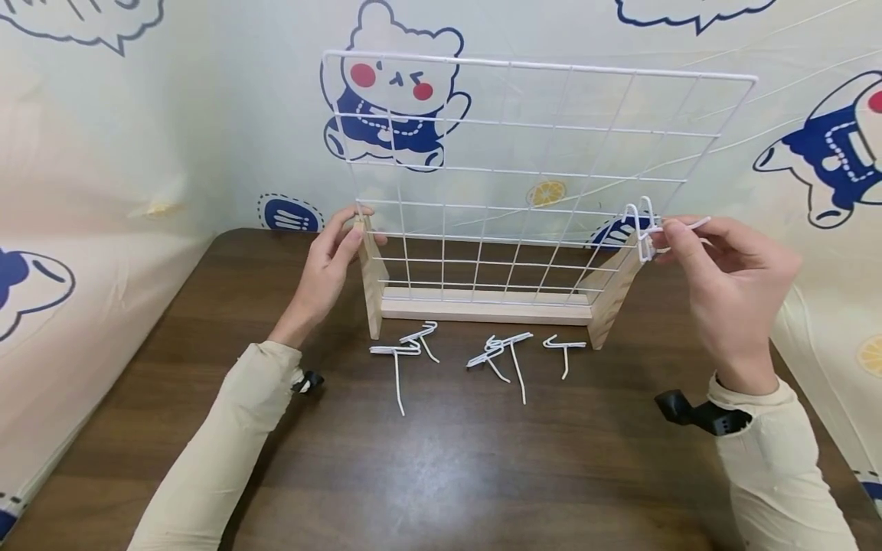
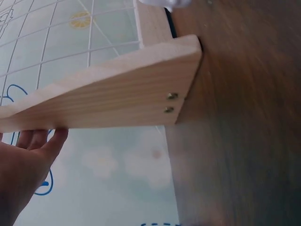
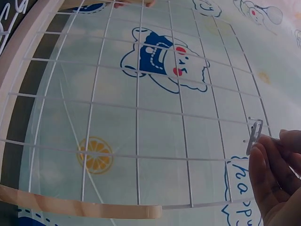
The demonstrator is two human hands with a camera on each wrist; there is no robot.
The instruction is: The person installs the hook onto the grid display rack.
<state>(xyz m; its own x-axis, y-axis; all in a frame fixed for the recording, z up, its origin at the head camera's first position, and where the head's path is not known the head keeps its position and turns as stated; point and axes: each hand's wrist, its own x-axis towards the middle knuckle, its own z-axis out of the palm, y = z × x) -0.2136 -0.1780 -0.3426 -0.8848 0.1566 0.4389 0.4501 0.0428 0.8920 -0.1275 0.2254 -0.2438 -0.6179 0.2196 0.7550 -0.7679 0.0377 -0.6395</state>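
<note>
A white wire grid panel (image 1: 510,64) stands upright in a wooden stand (image 1: 482,308) with slanted side pieces. My left hand (image 1: 322,268) grips the top of the left side piece (image 2: 108,96), thumb in front and fingers behind. Between thumb and fingers, my right hand (image 1: 744,275) pinches a white wire hook (image 3: 255,136) by its prong. This hook's double-looped end (image 1: 642,229) faces the grid and overlaps its right edge in the head view, just above the right side piece (image 1: 609,306).
Several more white wire hooks, such as the leftmost hook (image 1: 397,375) and rightmost hook (image 1: 566,356), lie on the dark wooden table (image 1: 427,482) in front of the stand. A patterned cloth (image 1: 227,115) hangs behind and at both sides. Black straps circle both wrists.
</note>
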